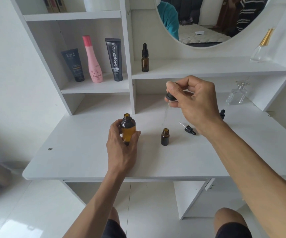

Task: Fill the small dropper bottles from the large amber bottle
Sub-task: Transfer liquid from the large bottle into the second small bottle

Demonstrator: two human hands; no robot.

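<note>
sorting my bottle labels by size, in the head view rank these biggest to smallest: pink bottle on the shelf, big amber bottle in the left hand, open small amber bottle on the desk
1. pink bottle, tallest even though farther away
2. big amber bottle, partly covered by the left hand
3. open small amber bottle

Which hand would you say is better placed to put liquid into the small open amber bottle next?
Right hand: it holds the black-capped glass dropper just above that bottle; left steadies the large amber bottle.

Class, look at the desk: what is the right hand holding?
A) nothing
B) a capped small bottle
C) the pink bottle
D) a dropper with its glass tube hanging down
D: the right hand pinches a black-capped dropper, its glass tube hanging above the open small amber bottle.
</note>
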